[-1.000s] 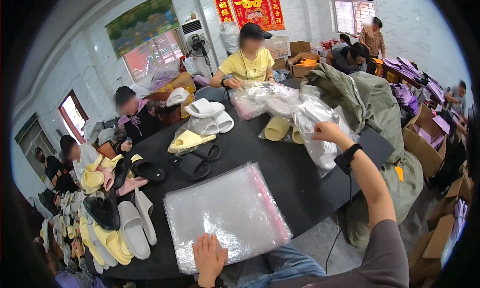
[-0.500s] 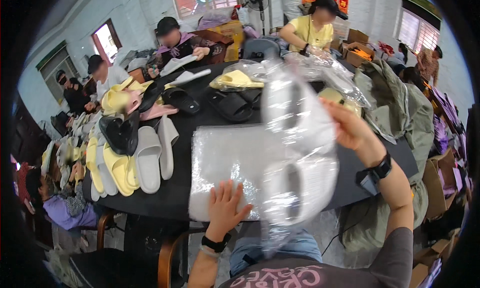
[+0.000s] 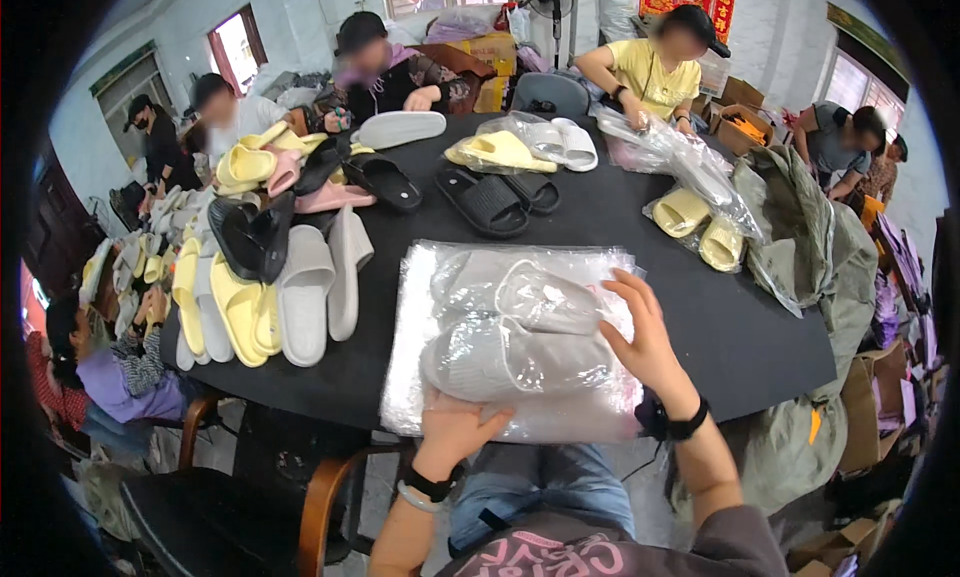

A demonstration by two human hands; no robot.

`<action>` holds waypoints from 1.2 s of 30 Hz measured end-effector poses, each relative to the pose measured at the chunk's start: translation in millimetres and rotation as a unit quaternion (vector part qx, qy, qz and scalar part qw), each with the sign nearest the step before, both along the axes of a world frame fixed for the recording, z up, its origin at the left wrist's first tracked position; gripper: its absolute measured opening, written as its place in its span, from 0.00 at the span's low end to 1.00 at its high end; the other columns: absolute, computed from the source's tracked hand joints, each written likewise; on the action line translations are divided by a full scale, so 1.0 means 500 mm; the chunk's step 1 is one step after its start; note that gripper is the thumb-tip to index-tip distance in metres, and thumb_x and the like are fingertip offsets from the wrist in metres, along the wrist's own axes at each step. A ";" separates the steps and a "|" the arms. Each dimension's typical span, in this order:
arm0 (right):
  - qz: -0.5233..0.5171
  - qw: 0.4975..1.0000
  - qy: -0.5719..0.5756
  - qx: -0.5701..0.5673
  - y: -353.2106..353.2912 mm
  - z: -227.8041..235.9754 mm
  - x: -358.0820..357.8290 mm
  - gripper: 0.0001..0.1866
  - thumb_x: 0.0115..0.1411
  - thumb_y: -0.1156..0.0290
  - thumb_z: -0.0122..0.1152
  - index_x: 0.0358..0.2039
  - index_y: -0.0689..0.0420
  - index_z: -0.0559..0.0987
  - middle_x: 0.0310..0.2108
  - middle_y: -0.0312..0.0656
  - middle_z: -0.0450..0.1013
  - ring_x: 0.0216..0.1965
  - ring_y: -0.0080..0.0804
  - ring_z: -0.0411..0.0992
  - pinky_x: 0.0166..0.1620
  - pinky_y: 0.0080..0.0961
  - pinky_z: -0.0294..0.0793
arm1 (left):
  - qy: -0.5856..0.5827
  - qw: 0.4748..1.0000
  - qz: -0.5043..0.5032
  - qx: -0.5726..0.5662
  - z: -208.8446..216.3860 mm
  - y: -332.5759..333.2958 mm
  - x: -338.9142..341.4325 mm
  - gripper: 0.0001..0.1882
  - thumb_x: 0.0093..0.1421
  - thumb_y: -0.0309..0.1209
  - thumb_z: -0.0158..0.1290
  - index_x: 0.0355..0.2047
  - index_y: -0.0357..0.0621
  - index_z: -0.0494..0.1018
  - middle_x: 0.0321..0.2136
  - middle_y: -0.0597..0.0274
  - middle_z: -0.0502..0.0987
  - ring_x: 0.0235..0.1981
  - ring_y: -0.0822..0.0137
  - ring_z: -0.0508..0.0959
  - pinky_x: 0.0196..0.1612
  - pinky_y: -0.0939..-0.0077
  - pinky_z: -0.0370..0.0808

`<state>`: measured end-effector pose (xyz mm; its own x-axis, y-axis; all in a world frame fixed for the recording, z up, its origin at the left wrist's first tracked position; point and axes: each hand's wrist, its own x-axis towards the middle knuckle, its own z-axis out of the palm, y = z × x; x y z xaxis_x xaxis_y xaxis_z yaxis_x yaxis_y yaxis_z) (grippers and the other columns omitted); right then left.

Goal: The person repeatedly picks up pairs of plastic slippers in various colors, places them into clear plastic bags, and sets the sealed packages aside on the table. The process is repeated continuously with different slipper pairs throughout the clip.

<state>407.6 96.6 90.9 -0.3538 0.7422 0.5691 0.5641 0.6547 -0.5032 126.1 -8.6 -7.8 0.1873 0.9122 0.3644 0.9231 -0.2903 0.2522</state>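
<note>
A pair of pale grey slippers (image 3: 478, 355) lies side by side in a clear plastic bag (image 3: 575, 375), on a stack of clear plastic bags (image 3: 410, 377) at the table's near edge. At the near side of the bagged pair is my left hand (image 3: 460, 439), its thumb pointing right; its fingers are hidden at the bag's edge. My right hand (image 3: 650, 342) rests against the bag's right end, fingers apart and curved, nothing gripped between them. Left of the stack, loose grey slippers (image 3: 305, 297) stand beside yellow slippers (image 3: 235, 317) and black ones (image 3: 250, 239).
Beyond the stack on the black table (image 3: 600, 217) sit black slippers (image 3: 485, 202) and bagged yellow slippers (image 3: 682, 213). A green-grey sack (image 3: 800, 237) drapes over the right side. Several co-workers sit around; one in yellow (image 3: 655, 77) handles bagged slippers. A wooden chair arm (image 3: 325, 497) is near my left.
The bagged grey slippers, held up blurred by my right hand, now lie flat on the stack. My right hand has come down and released its grip; my left hand has shifted to the bag's near edge.
</note>
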 end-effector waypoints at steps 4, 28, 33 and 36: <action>-0.102 0.986 0.070 -0.114 -0.083 -0.085 0.081 0.29 0.62 0.68 0.62 0.62 0.60 0.66 0.61 0.53 0.63 0.62 0.47 0.64 0.60 0.37 0.66 | -0.035 0.998 -0.007 -0.055 -0.004 -0.009 -0.023 0.31 0.59 0.58 0.53 0.57 0.57 0.74 0.60 0.56 0.71 0.63 0.51 0.67 0.67 0.44 0.50; 0.248 0.860 0.393 -0.209 -0.106 -0.125 0.109 0.06 0.51 0.71 0.72 0.26 0.56 0.81 0.55 0.51 0.74 0.62 0.45 0.66 0.67 0.47 0.53 | -0.058 0.985 0.154 -0.042 0.021 -0.021 -0.091 0.22 0.65 0.32 0.49 0.57 0.36 0.70 0.56 0.48 0.72 0.58 0.49 0.69 0.61 0.56 0.63; 0.302 0.809 0.404 -0.303 -0.132 -0.191 0.148 0.05 0.51 0.77 0.64 0.20 0.57 0.79 0.54 0.54 0.74 0.62 0.51 0.66 0.67 0.50 0.55 | -0.062 0.986 0.151 -0.024 0.013 -0.016 -0.099 0.21 0.64 0.31 0.50 0.57 0.37 0.71 0.54 0.48 0.74 0.55 0.49 0.71 0.59 0.57 0.65; 0.276 0.810 0.349 -0.382 -0.131 -0.203 0.182 0.09 0.59 0.72 0.58 0.24 0.60 0.81 0.52 0.53 0.76 0.53 0.48 0.75 0.56 0.41 0.72 | -0.111 0.983 0.147 -0.009 0.005 -0.007 -0.119 0.21 0.64 0.30 0.51 0.56 0.37 0.70 0.49 0.48 0.76 0.50 0.49 0.73 0.56 0.56 0.67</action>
